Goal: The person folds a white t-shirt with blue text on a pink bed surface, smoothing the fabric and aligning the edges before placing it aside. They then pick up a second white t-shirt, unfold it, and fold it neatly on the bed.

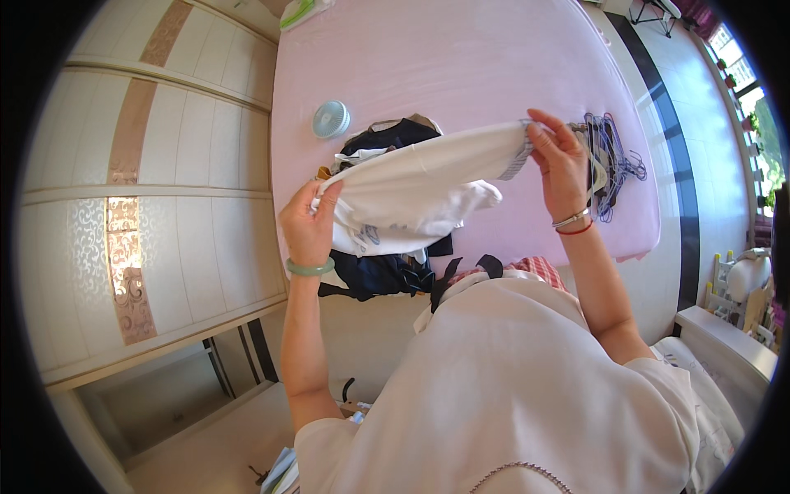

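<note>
A white garment (420,185) with a grey ribbed edge at its right end and a small grey print is stretched between my two hands above the bed. My left hand (309,221), with a green bangle at the wrist, pinches its left end. At the right, my right hand (558,156) grips the grey ribbed end between thumb and fingers. Beneath and behind the garment lies a pile of dark and light clothes (395,136), partly hidden by it. More dark clothing (370,276) shows below, near the bed's front edge.
A pink sheet covers the bed (461,66). On it stand a small light-blue fan (331,119) at the left and a bunch of clothes hangers (609,169) at the right. Cream wardrobe doors (189,148) line the left side. A window (749,107) is at the far right.
</note>
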Available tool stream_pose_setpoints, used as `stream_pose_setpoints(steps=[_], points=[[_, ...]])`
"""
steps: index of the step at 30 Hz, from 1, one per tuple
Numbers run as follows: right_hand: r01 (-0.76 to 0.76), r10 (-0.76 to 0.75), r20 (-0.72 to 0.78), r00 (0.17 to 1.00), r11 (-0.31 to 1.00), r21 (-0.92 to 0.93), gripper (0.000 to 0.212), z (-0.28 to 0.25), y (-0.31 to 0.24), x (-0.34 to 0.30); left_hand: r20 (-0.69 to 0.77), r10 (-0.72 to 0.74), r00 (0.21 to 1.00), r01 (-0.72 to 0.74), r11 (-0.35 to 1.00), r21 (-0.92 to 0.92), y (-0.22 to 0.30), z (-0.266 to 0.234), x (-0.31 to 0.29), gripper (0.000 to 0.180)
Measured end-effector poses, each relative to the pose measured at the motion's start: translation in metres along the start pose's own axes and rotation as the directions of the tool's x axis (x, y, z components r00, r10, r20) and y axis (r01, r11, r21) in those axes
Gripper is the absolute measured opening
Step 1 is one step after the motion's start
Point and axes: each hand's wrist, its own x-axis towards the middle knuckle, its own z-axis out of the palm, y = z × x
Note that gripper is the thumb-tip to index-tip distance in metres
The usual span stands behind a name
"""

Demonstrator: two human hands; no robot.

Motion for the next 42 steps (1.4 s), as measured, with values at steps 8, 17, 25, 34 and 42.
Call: stream_pose_setpoints(steps=[8, 17, 25, 34, 42], points=[[-0.368, 0.332, 0.195, 0.923, 0.908, 0.199, 0.042, 0.004, -0.026, 0.000, -0.058, 0.104, 0.993, -0.111, 0.987, -0.119, -0.004, -0.001, 0.014, 0.018], [0.155, -0.121, 0.241, 0.963, 0.980, -0.126, 0.043, 0.013, -0.023, -0.003, 0.050, 0.057, 0.997, -0.049, 0.988, -0.145, 0.001, -0.013, 0.023, 0.023], [0.374, -0.420, 0.319, 0.849, 0.052, -0.926, 0.045, 0.014, -0.038, 0.016, 0.255, 0.096, 0.962, -0.030, 0.967, -0.252, 0.029, -0.012, 0.028, 0.021], [0.711, -0.055, 0.820, 0.570, 0.534, -0.458, 0.030, 0.106, -0.032, 0.001, 0.333, 0.220, 0.917, -0.109, 0.940, -0.323, 0.060, -0.017, 0.038, 0.021], [0.516, -0.323, 0.426, 0.845, 0.704, -0.489, 0.016, 0.064, -0.065, 0.042, 0.428, -0.031, 0.903, 0.249, 0.850, -0.464, -0.018, -0.069, 0.043, 0.040]])
